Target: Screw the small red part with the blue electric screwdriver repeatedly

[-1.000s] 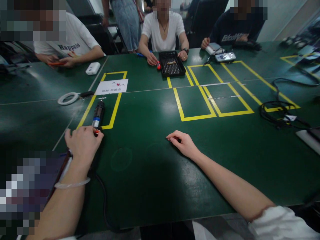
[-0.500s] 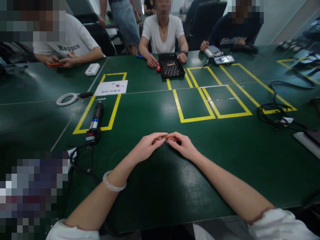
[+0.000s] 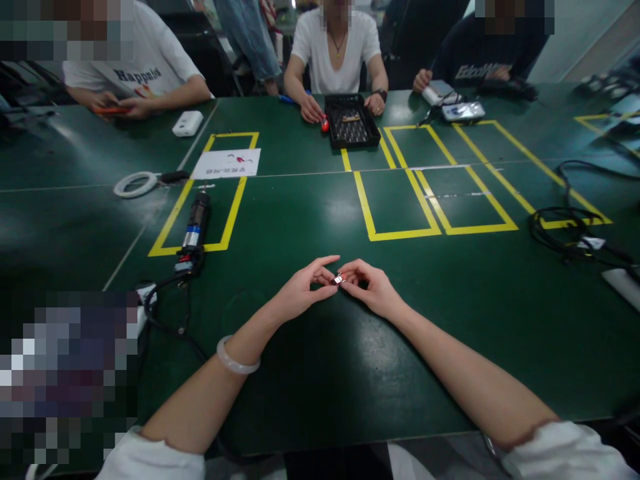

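A small shiny metal piece with a bit of orange-red (image 3: pixel 339 279) is between my two hands, just above the dark green table (image 3: pixel 320 393). My right hand (image 3: pixel 374 287) pinches it from the right with thumb and fingers. From the other side, my left hand (image 3: pixel 303 288) has its thumb and a curled finger at the piece, while the index finger stretches out above it. A pale bangle (image 3: pixel 237 357) circles my left wrist. The piece is too small for me to name its kind.
Yellow tape rectangles (image 3: pixel 405 236) mark the table. A corded cylindrical tool (image 3: pixel 194 230) lies left, near a paper sheet (image 3: pixel 225 164) and white ring (image 3: pixel 135 185). Across, a co-worker's hand (image 3: pixel 313 110) holds something red beside a black tray (image 3: pixel 353 141). Coiled cables (image 3: pixel 555 227) lie right.
My left index finger has lifted and straightened, and more of the metal piece shows between my hands. The view has shifted slightly.
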{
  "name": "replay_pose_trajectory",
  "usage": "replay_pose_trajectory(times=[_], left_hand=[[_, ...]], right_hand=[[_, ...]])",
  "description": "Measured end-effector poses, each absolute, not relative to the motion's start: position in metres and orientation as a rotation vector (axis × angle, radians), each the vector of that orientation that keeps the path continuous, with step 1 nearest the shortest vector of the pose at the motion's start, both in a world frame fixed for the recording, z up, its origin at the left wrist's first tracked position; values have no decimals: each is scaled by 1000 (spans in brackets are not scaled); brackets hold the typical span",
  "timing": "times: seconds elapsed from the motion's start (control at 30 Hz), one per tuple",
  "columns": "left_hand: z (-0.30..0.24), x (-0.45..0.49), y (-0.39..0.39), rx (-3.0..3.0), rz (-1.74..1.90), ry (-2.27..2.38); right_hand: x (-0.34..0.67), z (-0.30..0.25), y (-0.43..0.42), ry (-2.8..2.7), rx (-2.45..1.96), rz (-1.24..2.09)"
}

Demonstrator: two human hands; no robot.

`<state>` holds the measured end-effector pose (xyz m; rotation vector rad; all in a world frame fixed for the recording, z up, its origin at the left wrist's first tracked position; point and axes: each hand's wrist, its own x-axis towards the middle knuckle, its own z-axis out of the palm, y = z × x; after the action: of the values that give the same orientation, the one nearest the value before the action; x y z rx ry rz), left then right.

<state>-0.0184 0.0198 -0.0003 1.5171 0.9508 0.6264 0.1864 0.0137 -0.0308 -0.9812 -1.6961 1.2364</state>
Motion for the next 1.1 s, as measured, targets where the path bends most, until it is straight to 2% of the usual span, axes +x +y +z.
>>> replay_pose_trajectory(times=[1.1], left_hand=[[-1,-16,21,1533,675,1006]], right_hand=[[185,-26,11,-1647,-1037,1272]])
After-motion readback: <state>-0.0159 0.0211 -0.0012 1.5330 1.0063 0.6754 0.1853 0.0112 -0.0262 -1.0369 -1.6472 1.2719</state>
